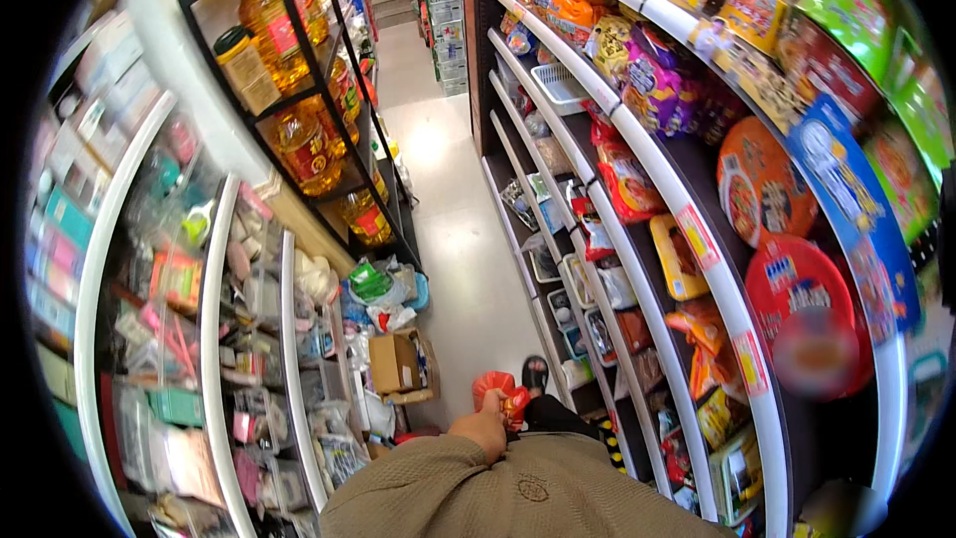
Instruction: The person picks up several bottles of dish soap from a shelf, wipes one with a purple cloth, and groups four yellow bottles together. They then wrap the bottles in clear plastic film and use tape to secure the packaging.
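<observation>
One bare hand, apparently my left hand (pixel 491 418), reaches down in front of my body at the lower middle, closed around the gathered top of a red plastic bag (pixel 493 390). What the bag contains cannot be made out. Below it and to the right, a foot in a dark sandal (pixel 535 373) stands on the floor. My right hand is out of view. To the right of the bag run the white-edged shelves (pixel 657 314) with packaged food, and to its left an open cardboard box (pixel 393 365) sits on the floor.
A narrow tiled aisle (pixel 463 239) runs ahead between shelves. Left, a black metal rack (pixel 314 82) holds large bottles of cooking oil (pixel 306 157). Plastic bags (pixel 371 282) lie beside its foot. Stacked crates (pixel 448 30) stand at the far end. Instant noodle bowls (pixel 769 179) fill shelves at right.
</observation>
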`<state>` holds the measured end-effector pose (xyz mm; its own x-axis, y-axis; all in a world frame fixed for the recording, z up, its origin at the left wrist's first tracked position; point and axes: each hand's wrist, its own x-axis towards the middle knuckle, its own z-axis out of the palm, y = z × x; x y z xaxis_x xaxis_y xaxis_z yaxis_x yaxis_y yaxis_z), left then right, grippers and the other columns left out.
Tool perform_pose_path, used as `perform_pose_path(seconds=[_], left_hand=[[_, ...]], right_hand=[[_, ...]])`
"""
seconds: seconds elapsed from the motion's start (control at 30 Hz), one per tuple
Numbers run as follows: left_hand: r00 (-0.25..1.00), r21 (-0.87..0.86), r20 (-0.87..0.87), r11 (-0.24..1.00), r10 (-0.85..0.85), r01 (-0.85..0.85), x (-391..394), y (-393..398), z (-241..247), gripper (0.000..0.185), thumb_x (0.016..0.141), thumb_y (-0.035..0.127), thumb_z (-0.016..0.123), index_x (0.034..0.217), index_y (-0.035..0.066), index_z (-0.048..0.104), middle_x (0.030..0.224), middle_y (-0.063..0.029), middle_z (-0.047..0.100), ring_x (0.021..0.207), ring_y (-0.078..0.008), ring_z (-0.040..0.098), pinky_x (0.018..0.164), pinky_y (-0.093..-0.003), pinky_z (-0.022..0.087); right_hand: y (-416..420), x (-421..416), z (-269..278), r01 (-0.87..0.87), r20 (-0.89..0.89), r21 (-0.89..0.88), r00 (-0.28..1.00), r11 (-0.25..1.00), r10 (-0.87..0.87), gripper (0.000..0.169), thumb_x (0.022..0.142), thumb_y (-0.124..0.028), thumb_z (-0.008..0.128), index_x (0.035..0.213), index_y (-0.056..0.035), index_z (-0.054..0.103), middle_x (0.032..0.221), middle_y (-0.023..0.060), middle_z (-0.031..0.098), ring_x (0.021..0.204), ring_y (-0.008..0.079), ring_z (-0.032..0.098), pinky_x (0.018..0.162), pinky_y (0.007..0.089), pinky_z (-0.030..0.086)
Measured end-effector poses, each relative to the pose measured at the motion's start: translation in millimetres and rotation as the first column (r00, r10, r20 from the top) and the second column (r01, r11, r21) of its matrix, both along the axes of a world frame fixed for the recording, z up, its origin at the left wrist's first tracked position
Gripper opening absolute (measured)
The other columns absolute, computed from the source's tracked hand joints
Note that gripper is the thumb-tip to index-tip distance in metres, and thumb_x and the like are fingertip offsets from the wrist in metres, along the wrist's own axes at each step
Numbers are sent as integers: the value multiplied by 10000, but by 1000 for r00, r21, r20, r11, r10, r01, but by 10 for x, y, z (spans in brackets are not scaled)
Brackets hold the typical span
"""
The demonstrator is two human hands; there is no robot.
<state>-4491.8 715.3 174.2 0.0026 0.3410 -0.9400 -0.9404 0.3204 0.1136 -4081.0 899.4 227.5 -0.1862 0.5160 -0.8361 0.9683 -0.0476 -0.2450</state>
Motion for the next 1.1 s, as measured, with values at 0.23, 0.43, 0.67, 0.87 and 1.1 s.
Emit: perform_pose_path(seconds=[0.23, 0.43, 0.67, 0.87, 1.1], left_hand=[[996, -91, -27, 992, 81, -83, -1379, 854, 100, 330, 668, 270, 606, 957, 115, 574, 934, -110, 637, 738, -270, 555, 594, -370, 422], [963, -142, -62, 953, 263, -269, -2624, 1687, 198, 295, 674, 270, 608, 913, 109, 543, 862, -110, 603, 727, -287, 540, 632, -414, 439], [854, -86, -56, 849, 518, -521, -4083, 2610, 294, 225, 674, 211, 615, 807, 118, 459, 667, -62, 454, 626, -276, 459, 585, -385, 445], [876, -23, -116, 880, 469, -474, -5137, 3409, 295, 163, 681, 218, 579, 682, 158, 428, 525, -8, 354, 507, -215, 359, 532, -381, 387], [903, -9, 98, 908, 418, -420, -6668, 4308, -24, 286, 671, 284, 554, 915, 135, 545, 585, -17, 424, 458, -187, 377, 564, -384, 417]], right_hand=[[1266, -1285, -350, -22, -4, -22, 1000, 1000, 22, 633, 849, -180, 602, 1414, 94, 521, 1440, 285, 554, 1350, 379, 534, 1115, 387, 428], [2596, -2692, -311, -55, -111, 18, 992, 998, 56, 627, 853, -180, 602, 1412, 93, 524, 1439, 283, 556, 1346, 379, 537, 1112, 387, 430], [3531, -4346, -219, -53, -202, 67, 977, 996, 65, 620, 858, -181, 603, 1409, 93, 528, 1438, 280, 559, 1342, 378, 542, 1108, 386, 433], [3560, -5363, -363, -54, -145, 35, 988, 998, 58, 614, 862, -182, 604, 1406, 92, 531, 1437, 278, 561, 1337, 377, 546, 1105, 386, 435], [3753, -6596, -203, -1, -69, 35, 998, 999, 3, 607, 866, -182, 605, 1403, 92, 535, 1435, 276, 563, 1333, 376, 550, 1102, 386, 438]])
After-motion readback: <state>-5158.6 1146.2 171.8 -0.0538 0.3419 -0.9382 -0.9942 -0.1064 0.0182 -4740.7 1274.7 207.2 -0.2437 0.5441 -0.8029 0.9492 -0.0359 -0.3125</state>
